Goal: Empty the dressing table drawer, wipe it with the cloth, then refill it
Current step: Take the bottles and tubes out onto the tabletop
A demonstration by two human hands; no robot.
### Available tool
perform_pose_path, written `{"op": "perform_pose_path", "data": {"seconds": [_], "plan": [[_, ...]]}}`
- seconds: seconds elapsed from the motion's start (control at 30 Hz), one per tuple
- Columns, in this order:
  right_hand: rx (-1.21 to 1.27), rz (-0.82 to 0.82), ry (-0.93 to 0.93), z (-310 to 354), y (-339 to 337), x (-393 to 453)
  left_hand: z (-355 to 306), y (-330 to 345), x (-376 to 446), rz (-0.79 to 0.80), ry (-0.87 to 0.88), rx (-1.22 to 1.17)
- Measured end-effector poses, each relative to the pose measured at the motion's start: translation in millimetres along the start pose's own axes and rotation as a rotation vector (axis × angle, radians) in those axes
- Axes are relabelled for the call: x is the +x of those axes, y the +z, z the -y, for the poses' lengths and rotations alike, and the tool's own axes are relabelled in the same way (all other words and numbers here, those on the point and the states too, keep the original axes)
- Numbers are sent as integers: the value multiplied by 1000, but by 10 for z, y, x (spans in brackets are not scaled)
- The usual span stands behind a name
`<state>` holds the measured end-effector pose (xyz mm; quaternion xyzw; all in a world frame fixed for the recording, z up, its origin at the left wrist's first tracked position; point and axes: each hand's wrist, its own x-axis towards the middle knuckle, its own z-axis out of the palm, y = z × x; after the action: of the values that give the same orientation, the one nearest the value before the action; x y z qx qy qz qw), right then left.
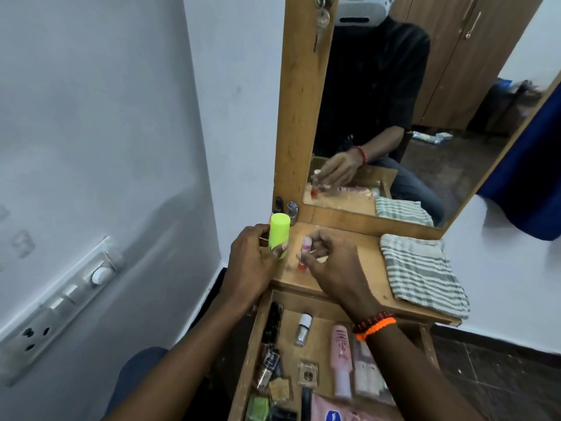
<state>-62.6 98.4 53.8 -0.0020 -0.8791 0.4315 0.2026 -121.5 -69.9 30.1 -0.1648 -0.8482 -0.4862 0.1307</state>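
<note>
Open wooden drawer (258,338) ran long axis straight out from the dressing table toward the person, still full of bottles and packets. Above it on the wooden tabletop (368,262), left hand (252,262) gripped an upright lime-green plastic cylinder (279,235); right hand (331,262) pinched a small upright red-based bottle (303,253). Folded green-striped cloth (422,275) lay at the right end, apart from both hands.

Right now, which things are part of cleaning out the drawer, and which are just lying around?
Part of the job:
drawer
green tube, held by the left hand
small pink bottle, held by the right hand
striped cloth
pink bottle in the drawer

Just there:
mirror
wall switches
hanging keys
</note>
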Motion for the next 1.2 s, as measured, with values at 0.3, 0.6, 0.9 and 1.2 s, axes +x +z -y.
{"op": "perform_pose_path", "data": {"seconds": [0.3, 0.6, 0.9, 1.2], "plan": [[-49, -42, 183, -283, 284, 266, 276, 155, 235, -18, 4, -49], [-72, -103, 228, -347, 525, 783, 353, 269, 509, -23, -34, -62], [-117, -105, 253, -440, 543, 820, 375, 242, 463, -18, -59, 45], [-73, 119, 67, -60, 142, -146, -291, -193, -598, 168, 7, 122]]}}
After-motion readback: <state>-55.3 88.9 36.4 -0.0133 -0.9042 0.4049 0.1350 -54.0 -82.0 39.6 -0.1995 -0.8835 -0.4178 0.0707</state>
